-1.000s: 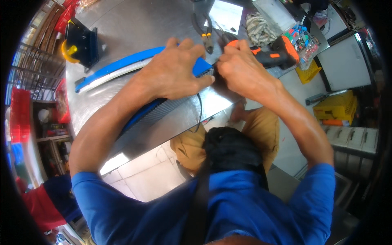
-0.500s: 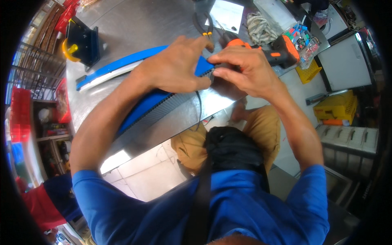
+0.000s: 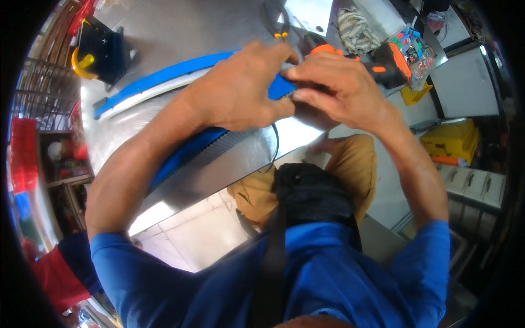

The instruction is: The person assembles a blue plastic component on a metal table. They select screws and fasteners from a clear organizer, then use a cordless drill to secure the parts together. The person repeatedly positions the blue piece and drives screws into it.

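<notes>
My left hand is wrapped over a long blue strip with a dark ribbed edge, its thumb pressing near the strip's right end. Thumb and fingers of my right hand are closed in a pinch at that same end. The fingertips hide exactly what they pinch there. A thin black cable hangs in a loop below the hands, over the table edge. Beyond my left forearm lies a second, curved strip, blue with a white side, flat on the metal table.
Past my hands lie pliers and a white paper sheet. An orange and black power tool sits right of them, near a bundled rope or cloth. A dark stand with a yellow part is at far left.
Both hands appear slightly further right, still together at the strip's end. The view has shifted a little over the table. The grip looks much the same.
</notes>
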A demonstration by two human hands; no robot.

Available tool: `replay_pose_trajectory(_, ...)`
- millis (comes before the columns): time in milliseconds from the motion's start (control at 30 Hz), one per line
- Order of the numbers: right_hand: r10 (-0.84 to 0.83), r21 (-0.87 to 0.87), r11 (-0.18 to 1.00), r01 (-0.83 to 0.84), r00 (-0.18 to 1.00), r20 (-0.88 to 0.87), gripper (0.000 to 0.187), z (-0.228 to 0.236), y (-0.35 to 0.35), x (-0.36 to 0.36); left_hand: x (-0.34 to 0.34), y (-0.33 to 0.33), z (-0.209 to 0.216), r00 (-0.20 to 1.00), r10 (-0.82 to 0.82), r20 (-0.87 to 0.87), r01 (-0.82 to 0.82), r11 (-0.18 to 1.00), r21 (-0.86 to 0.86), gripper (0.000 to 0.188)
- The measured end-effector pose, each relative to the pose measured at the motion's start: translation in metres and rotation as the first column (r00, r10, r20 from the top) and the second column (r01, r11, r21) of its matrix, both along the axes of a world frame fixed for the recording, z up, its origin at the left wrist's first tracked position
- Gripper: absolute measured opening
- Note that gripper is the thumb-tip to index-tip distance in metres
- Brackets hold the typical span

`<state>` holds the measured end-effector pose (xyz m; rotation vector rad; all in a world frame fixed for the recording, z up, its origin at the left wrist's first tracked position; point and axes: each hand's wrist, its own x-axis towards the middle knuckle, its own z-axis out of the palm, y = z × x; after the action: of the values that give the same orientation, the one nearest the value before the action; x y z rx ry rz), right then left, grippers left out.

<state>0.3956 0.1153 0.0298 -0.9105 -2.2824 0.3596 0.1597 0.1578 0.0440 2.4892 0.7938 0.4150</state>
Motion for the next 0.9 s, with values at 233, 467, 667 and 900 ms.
replay_pose_trajectory(233, -0.051, 0.048, 0.998, 0.032, 0.872, 0.486, 0.014, 0.010, 0.011, 0.010, 0.004, -0.001, 0.008, 0.998, 0.020, -0.054, -0.025, 0.996, -0.081, 0.051)
replay_pose_trajectory(467, 0.029, -0.041, 0.999, -0.007, 0.833, 0.553, 0.015, 0.014, 0.021, 0.006, 0.001, 0.001, 0.013, 0.997, 0.000, -0.079, -0.010, 0.992, -0.127, 0.044)
replay_pose_trajectory(667, -0.076, 0.136, 0.991, -0.014, 0.772, 0.631, 0.014, 0.002, 0.017, -0.004, 0.002, 0.002, 0.013, 0.997, -0.018, -0.072, 0.011, 0.996, -0.092, 0.043)
replay_pose_trajectory(900, -0.308, -0.285, 0.929, 0.235, 0.919, -0.245, 0.011, 0.011, -0.038, -0.022, 0.000, 0.000, 0.008, 0.999, -0.004, -0.041, 0.000, 0.995, -0.096, 0.043)
